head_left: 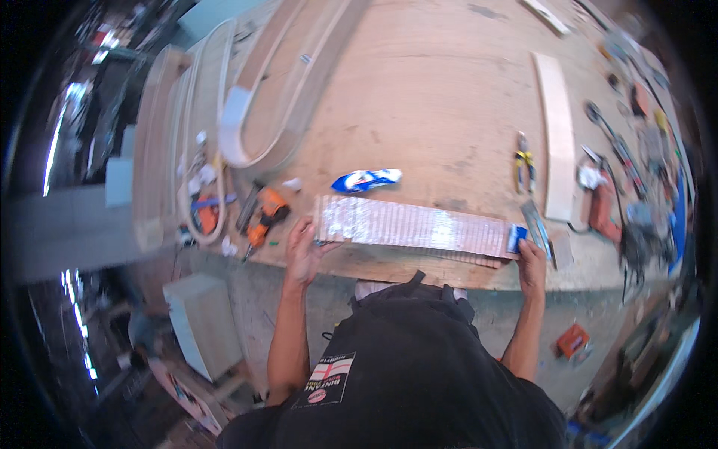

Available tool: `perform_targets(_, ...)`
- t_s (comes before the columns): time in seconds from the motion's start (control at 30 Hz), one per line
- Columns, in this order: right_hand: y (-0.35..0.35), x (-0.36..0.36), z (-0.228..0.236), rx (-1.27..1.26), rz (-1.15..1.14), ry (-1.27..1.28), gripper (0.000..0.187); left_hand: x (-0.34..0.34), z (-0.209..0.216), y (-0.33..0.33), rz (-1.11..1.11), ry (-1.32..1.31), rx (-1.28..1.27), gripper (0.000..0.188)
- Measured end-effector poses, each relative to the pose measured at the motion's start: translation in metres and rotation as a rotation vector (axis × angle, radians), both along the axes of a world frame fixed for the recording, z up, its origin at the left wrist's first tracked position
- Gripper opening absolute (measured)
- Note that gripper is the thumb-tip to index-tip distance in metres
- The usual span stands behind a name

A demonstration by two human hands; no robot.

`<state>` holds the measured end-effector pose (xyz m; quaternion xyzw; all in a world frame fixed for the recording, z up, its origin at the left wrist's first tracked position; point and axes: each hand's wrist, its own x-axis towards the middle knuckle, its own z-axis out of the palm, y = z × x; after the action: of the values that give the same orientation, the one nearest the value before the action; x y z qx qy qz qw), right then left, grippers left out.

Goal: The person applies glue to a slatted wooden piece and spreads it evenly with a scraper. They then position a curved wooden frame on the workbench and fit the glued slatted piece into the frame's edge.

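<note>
A long slatted wooden strip (419, 227) lies crosswise before me near the bench's front edge, its upper face glossy. My left hand (303, 253) is closed around its left end, thumb up and fingers underneath. At the other end my right hand (532, 266) pinches a small blue flat piece (517, 239) against the strip. Whether these fingers also grip the wood I cannot tell. Part of another slatted strip (460, 257) shows beneath the near edge. Just beyond lies a crumpled blue and white packet (366, 180).
Left of the strip lies an orange cordless drill (267, 217), near curved wooden frames (288, 135). To the right are yellow-handled pliers (525, 163), a metal blade-like tool (535, 227), a pale board (555, 135) and an orange power tool (603, 203). A red box (573, 340) sits on the floor.
</note>
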<state>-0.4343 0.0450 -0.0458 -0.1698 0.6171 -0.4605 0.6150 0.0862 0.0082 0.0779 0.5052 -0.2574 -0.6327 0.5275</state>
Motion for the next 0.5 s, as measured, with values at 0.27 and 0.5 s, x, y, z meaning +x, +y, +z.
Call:
perform_targets(0.27,-0.061,0.005,0.025,-0.049,0.126,-0.085,0.016,0.004,0.002,0.034,0.192,0.034,0.040,0.019)
perform_targets(0.5,-0.069,0.020,0.011,-0.020,0.384,-0.019,0.015,0.035,-0.033,0.073,0.321,0.061,0.129,0.020)
